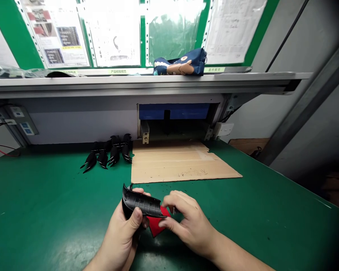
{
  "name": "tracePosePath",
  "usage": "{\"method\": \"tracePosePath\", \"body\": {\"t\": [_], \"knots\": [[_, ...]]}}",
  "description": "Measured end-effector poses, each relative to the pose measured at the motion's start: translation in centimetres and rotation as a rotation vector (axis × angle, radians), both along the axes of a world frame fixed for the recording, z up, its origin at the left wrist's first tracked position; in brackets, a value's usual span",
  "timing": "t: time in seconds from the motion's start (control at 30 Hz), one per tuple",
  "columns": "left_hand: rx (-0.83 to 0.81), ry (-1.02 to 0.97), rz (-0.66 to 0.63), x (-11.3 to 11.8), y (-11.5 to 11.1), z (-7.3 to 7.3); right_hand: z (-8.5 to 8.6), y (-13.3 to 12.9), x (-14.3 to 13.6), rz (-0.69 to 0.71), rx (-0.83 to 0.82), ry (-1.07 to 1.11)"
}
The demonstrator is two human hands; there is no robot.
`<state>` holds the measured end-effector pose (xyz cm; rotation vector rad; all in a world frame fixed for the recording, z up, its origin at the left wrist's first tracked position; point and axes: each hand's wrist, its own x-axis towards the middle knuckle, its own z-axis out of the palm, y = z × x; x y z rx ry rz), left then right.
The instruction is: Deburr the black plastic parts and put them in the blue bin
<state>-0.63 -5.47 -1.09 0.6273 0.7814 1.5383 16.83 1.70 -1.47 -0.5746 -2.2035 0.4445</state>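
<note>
Black ribbed shell (144, 203): left hand (124, 229) is clasping it; right hand (193, 222), half-curled, is touching red piece (154, 226), pinch unclear.

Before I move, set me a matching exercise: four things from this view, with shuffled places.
1. black curved part
2. cardboard sheet
3. navy pouch
4. right hand

A. on the shelf
B. fingers at the red piece
C. held in the left hand
D. flat on the green tabletop

Pairs: 1-C, 2-D, 3-A, 4-B.
</note>
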Motion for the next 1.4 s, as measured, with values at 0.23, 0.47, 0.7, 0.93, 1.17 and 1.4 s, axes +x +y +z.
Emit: {"method": "tracePosePath", "body": {"t": [0.23,0.47,0.7,0.93,1.17,1.4], "knots": [[0.173,0.203,-0.047,-0.7,0.2,-1.6,0.4,-0.5,-0.2,-0.11,0.086,-0.158],[0.197,0.232,-0.071,-1.2,0.4,-2.0,0.2,-0.6,-0.4,-0.201,0.148,-0.247],[0.212,0.246,-0.096,-1.3,0.2,-2.0,-0.3,-0.5,-0.6,-0.209,0.211,-0.232],[0.201,0.254,-0.08,-1.1,0.1,-1.2,-0.2,-0.3,-0.5,-0.179,0.22,-0.27],[0.235,0.387,-0.063,-1.4,0.1,-0.6,-0.1,-0.3,-0.1,-0.006,0.117,-0.291],[0.243,0.293,-0.069,-1.4,0.1,-1.6,0.2,0.2,-0.1,0.061,-0.072,-0.092]]}}
